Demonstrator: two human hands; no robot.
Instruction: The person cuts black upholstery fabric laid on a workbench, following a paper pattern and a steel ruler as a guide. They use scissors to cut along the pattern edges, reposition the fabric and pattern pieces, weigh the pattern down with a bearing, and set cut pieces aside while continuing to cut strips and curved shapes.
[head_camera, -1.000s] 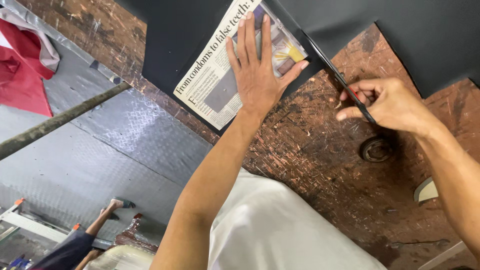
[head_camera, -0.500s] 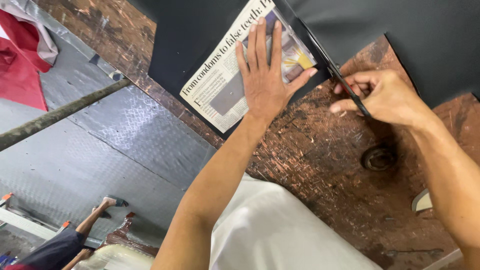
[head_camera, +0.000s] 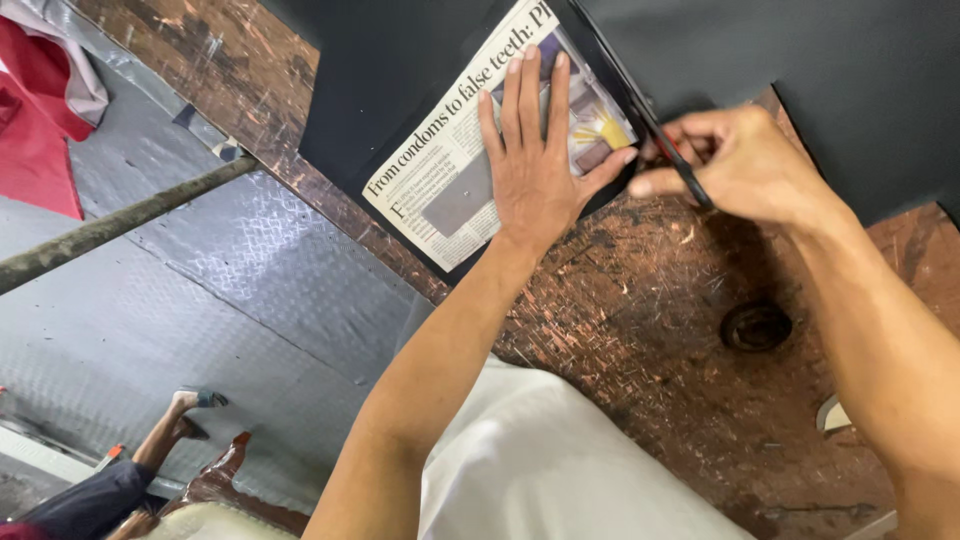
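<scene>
My left hand (head_camera: 537, 160) lies flat, fingers spread, on a newspaper cutting (head_camera: 440, 170) that rests on a large black sheet (head_camera: 400, 70). My right hand (head_camera: 740, 160) grips a pair of scissors (head_camera: 660, 135) with dark blades and red inside the handles. The blades run along the right edge of the cutting, in the black sheet. More of the black sheet (head_camera: 820, 70) spreads to the upper right. All of it lies on a scratched brown wooden table (head_camera: 650, 330).
A round dark hole (head_camera: 756, 325) sits in the table below my right hand. Left of the table is grey patterned metal flooring (head_camera: 200, 300), a rusty rod (head_camera: 120, 225) and red cloth (head_camera: 35, 130). Another person's leg and sandal (head_camera: 170, 425) show at lower left.
The view has shifted slightly. My right hand with the scissors has moved a little further along the edge of the newspaper cutting. My left hand stays flat on the paper.
</scene>
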